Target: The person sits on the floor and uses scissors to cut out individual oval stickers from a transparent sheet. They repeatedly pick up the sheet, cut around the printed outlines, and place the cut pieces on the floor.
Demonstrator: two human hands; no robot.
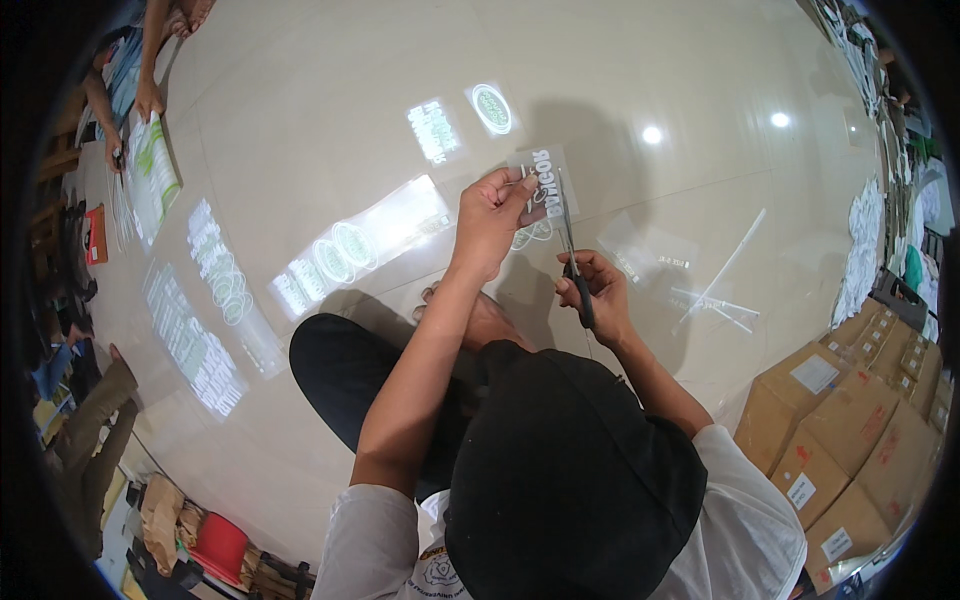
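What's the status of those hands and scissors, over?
Left hand gripping clear printed sheet. Right hand holding scissors, blades at sheet. Loose strips off to the right, not in the way.

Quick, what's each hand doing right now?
Left hand: closed, holding a clear sheet with white lettering.
Right hand: closed around the handles of black-handled scissors.

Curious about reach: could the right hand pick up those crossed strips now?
Probably not: the right hand is occupied by black-handled scissors, though the crossed strips lie uncovered to its right.
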